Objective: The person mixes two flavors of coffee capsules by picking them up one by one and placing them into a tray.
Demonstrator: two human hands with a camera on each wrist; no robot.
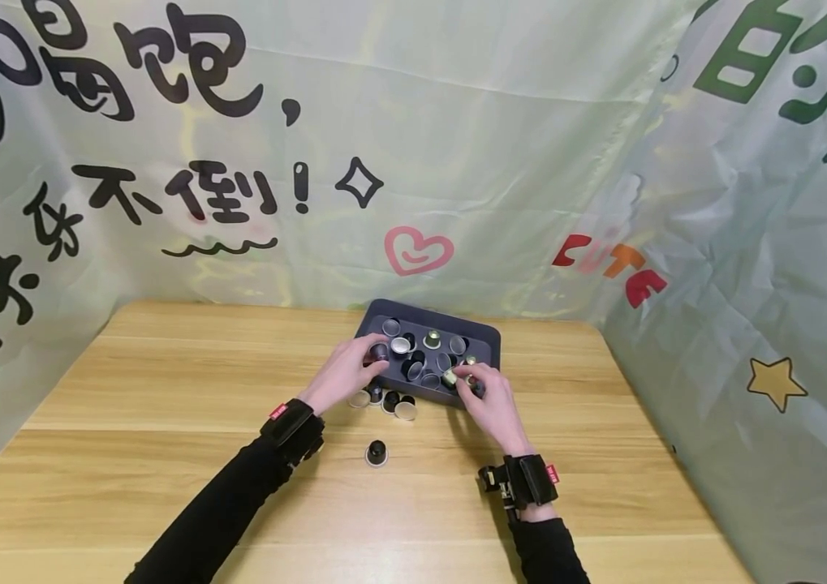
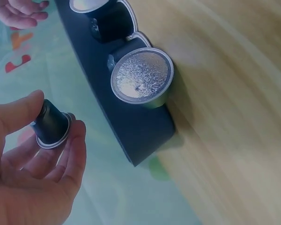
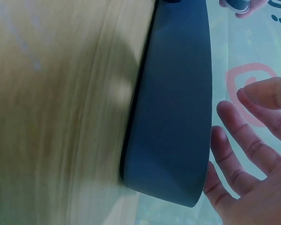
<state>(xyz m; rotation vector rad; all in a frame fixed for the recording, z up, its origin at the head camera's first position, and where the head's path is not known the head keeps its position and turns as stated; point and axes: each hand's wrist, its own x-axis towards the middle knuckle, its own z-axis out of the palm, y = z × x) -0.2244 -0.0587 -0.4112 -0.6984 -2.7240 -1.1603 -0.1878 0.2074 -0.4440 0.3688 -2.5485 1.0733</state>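
Observation:
My left hand (image 1: 343, 373) is at the left end of a dark tray (image 1: 424, 311). Its thumb and fingers pinch a dark coffee capsule (image 2: 51, 124), whose silver rim faces the fingers. Over the tray's front right part is my right hand (image 1: 489, 401), its fingertips right beside a pale green capsule (image 1: 450, 378). Nothing shows between the loosely bent fingers (image 3: 227, 115) in the right wrist view, where they are beside the tray's outer wall. Several black and silver-lidded capsules lie in the tray, and a green one (image 1: 432, 339) stands on its lid near the back.
Several capsules, among them a pale-lidded one (image 1: 405, 411), lie on the wooden table (image 1: 223, 389) close to the tray's front wall. Nearer to me, a lone black capsule (image 1: 376, 452) stands on its lid. A printed cloth (image 1: 325, 268) hangs behind the table.

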